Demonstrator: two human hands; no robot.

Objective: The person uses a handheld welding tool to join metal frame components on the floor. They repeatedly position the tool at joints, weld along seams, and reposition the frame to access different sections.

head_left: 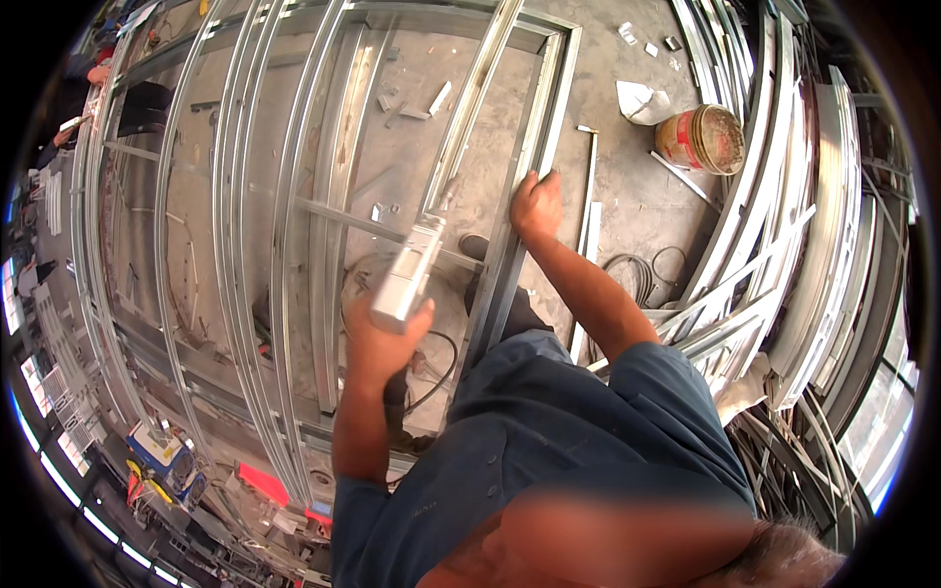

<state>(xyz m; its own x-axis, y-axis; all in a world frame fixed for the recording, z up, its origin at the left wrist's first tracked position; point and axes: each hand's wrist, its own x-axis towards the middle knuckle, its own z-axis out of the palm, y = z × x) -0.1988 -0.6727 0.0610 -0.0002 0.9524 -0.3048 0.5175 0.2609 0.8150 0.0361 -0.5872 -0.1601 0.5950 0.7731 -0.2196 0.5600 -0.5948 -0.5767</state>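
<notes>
My left hand [384, 338] is closed round a long, silvery, box-shaped piece [407, 269], smeared by motion. A narrow part shows at its far end, close to a metal stud [475, 93]; I cannot tell whether they touch. My right hand [537, 208] grips the right rail [520, 181] of a large frame of galvanized channels, its fingers curled over the edge. Below the left hand a black cable [453, 367] loops down; where it leads is hidden. A thin crossbar [353, 222] runs between the studs, passing under the held piece.
A dirty bucket [676, 140] lies on its side at the right, near stacked metal profiles [750, 196]. A coiled cable [637, 279] and loose strips lie on the concrete floor. More studs [230, 245] stretch left. At the far left another person's hand [69, 127] shows.
</notes>
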